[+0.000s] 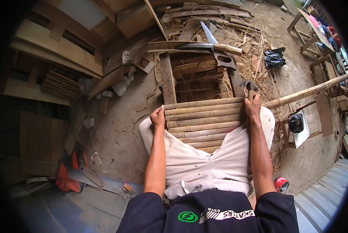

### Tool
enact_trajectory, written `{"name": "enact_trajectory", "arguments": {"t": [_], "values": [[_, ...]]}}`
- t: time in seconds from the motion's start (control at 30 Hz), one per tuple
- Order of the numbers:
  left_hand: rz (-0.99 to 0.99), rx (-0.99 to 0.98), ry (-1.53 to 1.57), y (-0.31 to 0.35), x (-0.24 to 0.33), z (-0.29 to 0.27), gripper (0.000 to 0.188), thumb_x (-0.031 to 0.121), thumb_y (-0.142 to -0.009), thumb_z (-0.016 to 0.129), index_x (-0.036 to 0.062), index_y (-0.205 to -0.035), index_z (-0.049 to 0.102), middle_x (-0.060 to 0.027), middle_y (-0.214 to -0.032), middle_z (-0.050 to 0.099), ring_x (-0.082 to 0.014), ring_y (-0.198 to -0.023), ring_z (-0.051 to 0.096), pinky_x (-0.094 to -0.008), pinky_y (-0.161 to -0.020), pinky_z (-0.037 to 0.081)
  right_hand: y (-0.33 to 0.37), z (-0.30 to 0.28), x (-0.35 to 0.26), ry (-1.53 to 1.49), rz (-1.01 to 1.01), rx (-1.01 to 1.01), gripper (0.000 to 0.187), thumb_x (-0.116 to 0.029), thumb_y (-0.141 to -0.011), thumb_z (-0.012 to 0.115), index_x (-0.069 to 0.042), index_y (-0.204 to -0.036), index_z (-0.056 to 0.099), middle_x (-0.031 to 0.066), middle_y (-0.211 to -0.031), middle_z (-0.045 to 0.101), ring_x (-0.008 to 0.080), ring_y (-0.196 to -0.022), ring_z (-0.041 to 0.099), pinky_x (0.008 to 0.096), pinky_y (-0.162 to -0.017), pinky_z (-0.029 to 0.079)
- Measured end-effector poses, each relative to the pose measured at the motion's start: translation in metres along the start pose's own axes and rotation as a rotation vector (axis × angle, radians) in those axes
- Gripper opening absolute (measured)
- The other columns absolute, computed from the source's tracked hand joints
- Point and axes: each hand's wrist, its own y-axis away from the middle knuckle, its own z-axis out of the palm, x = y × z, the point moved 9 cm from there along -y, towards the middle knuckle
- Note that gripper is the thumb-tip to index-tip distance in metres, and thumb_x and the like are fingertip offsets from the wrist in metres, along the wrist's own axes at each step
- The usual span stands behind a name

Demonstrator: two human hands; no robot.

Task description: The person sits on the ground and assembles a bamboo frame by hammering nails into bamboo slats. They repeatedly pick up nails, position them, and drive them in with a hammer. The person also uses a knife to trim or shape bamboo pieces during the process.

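Note:
A row of split bamboo slats (205,117) lies side by side across a wooden frame (167,77) between my knees. My left hand (157,116) is closed on the left end of the slats, its thumb at the farthest one. In my right hand (253,105) is a hammer (250,86), gripped by its handle with the head pointing away from me. That hand rests by the right end of the farthest slat. Beyond the slats the frame is uncovered, and wood pieces show below it. A machete (197,46) and a handsaw (209,34) lie across its far end.
A long bamboo pole (310,90) slants out to the right. Wood scraps (205,13) and shavings cover the ground ahead. Black plastic bags (275,58) lie to the right, with a red can (281,184) near my right elbow. Wooden furniture (57,50) stands at left.

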Motion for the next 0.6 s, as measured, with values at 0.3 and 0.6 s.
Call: {"name": "enact_trajectory", "arguments": {"t": [0.3,0.6], "values": [[0.072,-0.008,-0.046,0.01,0.018,0.003,0.025,0.023,-0.088,0.073,-0.0012,-0.095,0.075,-0.004,-0.086,0.074,-0.0091,-0.078,0.063,-0.0252,-0.076,0.049,0.002,-0.011,-0.008,0.058,0.016,0.019,0.037,-0.021,-0.08,0.069,0.004,-0.104,0.056,0.0259,-0.091,0.067,0.0409,-0.086,0.066,0.0467,-0.079,0.051],[0.072,0.001,0.009,0.005,0.007,-0.001,0.022,0.02,-0.086,0.076,-0.0006,-0.094,0.074,-0.0017,-0.085,0.071,-0.0089,-0.077,0.061,-0.0246,-0.075,0.05,-0.011,-0.008,0.04,-0.089,0.236,-0.01,0.037,-0.026,-0.078,0.068,0.003,-0.098,0.061,0.0209,-0.086,0.068,0.0351,-0.084,0.068,0.0438,-0.076,0.051]]}}
